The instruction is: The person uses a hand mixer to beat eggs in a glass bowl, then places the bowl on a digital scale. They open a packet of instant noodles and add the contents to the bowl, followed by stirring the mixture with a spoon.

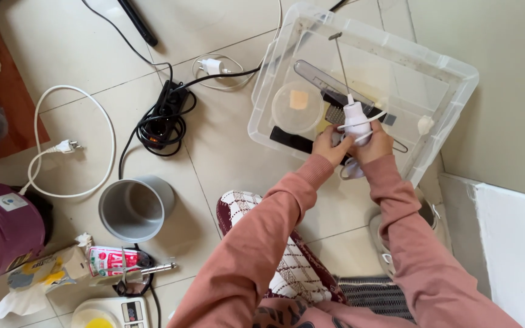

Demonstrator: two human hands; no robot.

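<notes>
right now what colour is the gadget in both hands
White, with a thin metal shaft; gadget shows best in the head view.

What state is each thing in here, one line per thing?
White hand mixer: held upright over the bin, whisk rod up.
Left hand: gripping the mixer.
Right hand: gripping the mixer.
Clear plastic bin: open, no lid on.
Round container: in the bin, lid on.
Grey cup: upright, empty.
White plug: unplugged, on the floor.
</notes>
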